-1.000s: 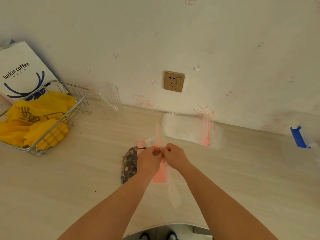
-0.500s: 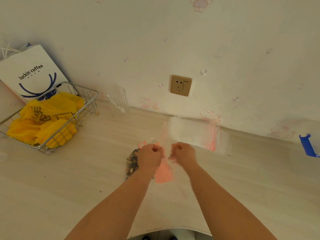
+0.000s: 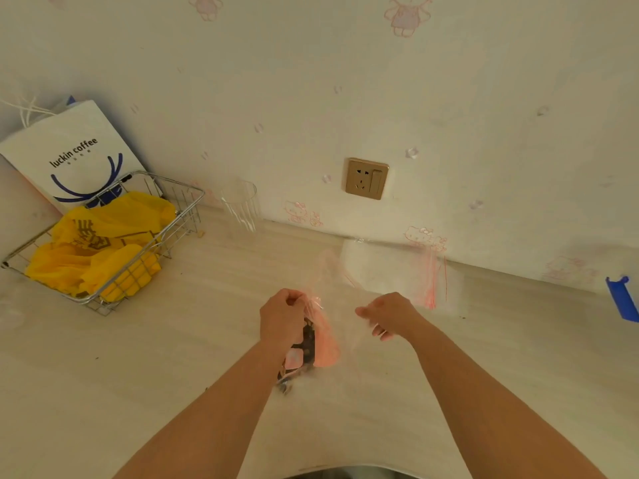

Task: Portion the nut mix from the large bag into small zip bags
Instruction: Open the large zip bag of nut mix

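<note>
The nut mix bag (image 3: 320, 344), clear plastic with an orange patch and dark nuts inside, hangs just above the pale table (image 3: 173, 357). My left hand (image 3: 281, 318) grips the bag's crumpled top edge. My right hand (image 3: 389, 314) is a hand's width to the right with thumb and fingers pinched. Faint clear film from the bag's mouth stretches toward it and is blurred. A clear flap with a thin red line (image 3: 337, 271) rises behind the left hand. A stack of small clear zip bags (image 3: 397, 271) with red seal lines lies flat against the wall, behind my right hand.
A wire basket (image 3: 186, 205) holding yellow plastic bags stands at the left, with a white coffee paper bag (image 3: 74, 150) behind it. A clear glass (image 3: 242, 205) stands by the wall. A blue object (image 3: 622, 299) shows at the right edge. A wall socket (image 3: 366, 178) is above the table.
My hands were pinched together at the bag's top; the right hand has pulled away to the right. The nut bag has risen off the table under my left hand.
</note>
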